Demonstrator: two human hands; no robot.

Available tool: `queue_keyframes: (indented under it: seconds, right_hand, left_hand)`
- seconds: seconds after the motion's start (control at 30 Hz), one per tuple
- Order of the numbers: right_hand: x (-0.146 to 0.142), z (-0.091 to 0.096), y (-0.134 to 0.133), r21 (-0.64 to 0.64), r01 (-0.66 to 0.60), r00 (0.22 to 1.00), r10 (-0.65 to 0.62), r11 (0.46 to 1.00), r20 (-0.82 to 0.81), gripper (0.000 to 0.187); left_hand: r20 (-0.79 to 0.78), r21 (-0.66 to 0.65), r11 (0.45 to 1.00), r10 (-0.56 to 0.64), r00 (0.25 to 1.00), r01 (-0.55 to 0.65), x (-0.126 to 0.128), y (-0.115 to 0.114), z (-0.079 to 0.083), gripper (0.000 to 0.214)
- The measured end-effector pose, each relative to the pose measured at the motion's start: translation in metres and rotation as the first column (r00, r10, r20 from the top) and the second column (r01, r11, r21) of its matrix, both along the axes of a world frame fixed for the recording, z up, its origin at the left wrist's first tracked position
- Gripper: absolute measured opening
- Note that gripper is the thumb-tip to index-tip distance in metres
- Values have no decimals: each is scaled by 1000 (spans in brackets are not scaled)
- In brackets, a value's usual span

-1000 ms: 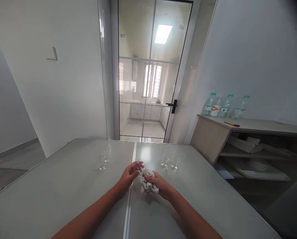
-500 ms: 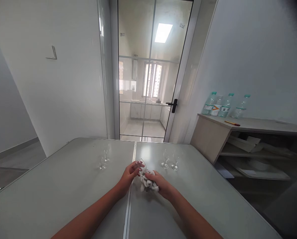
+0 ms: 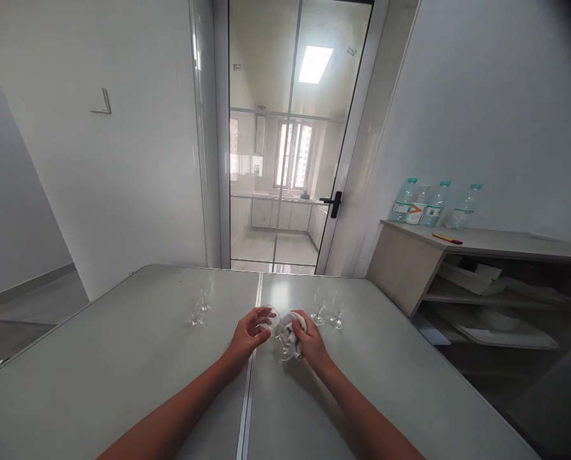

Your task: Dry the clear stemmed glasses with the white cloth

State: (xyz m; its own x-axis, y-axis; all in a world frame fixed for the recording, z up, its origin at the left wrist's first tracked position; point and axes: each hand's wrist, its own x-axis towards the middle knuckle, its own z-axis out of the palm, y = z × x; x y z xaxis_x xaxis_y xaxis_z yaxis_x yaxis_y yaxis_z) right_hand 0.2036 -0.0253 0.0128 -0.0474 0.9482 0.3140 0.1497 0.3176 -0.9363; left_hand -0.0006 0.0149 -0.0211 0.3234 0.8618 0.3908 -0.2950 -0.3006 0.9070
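Observation:
Tilted over the table's middle seam is a clear stemmed glass (image 3: 269,319), its bowl at the left and its round foot low at the right. My left hand (image 3: 247,333) is curled around the bowl. A crumpled white and grey cloth (image 3: 292,327) is gripped in my right hand (image 3: 313,344), pressed against the side of the glass near its stem. The cloth hides part of the stem. Two more stemmed glasses, a front one (image 3: 197,317) and a back one (image 3: 205,300), stand upright to the left. Another pair, a left one (image 3: 318,313) and a right one (image 3: 336,315), stands beyond my right hand.
The pale table (image 3: 122,358) has a metal seam (image 3: 245,409) down its middle. At the right, a wooden shelf unit (image 3: 405,255) carries several plastic bottles (image 3: 433,207) and a yellow-red pen-like item (image 3: 447,239). Behind the table is a glass door (image 3: 261,249).
My right hand has shifted slightly up and right and turned with the cloth, so the foot of the glass now shows. My left hand stays on the bowl.

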Motion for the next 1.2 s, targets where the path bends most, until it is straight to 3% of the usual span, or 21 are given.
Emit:
queue_keyframes:
  seconds: [0.13, 0.27, 0.43, 0.57, 0.73, 0.83, 0.97, 1.1, 1.2]
  right_hand:
    - [-3, 4, -6, -60, -188, 980, 183, 980, -76, 45]
    - [-10, 8, -15, -71, -305, 949, 310, 950, 61, 42]
    - [-5, 10, -15, 30, -257, 889, 224, 966, 399, 28]
    - [2, 4, -9, 89, -174, 868, 110, 981, 484, 22]
    - [0, -6, -2, 51, -47, 909, 21, 998, 417, 28]
    - [-5, -6, -3, 114, 20, 906, -66, 993, 418, 20]
    - [-9, -3, -5, 146, -54, 920, -7, 988, 392, 21]
    - [-4, -8, 0, 60, -98, 976, 84, 993, 203, 21]
    - [1, -16, 7, -31, 77, 997, -77, 997, 13, 34]
  left_hand:
    - [-23, 43, 998, -42, 999, 43, 0, -1, 0, 62]
    - [-1, 31, 999, -35, 999, 35, -3, -4, 7, 61]
    - [-9, 32, 999, 8, 1000, -8, -4, -4, 10, 59]
    - [8, 43, 999, 15, 1000, -16, -2, -3, 7, 59]
    - [-1, 50, 997, 66, 998, -66, 1, -7, 11, 58]
    - [-26, 63, 995, 81, 996, -79, 3, -12, 16, 56]
    - [-28, 54, 988, 143, 989, -142, 3, -13, 17, 54]
    - [-1, 52, 978, 201, 980, -200, 1, -7, 13, 55]
    - [26, 38, 970, 239, 971, -239, 0, -5, 14, 56]
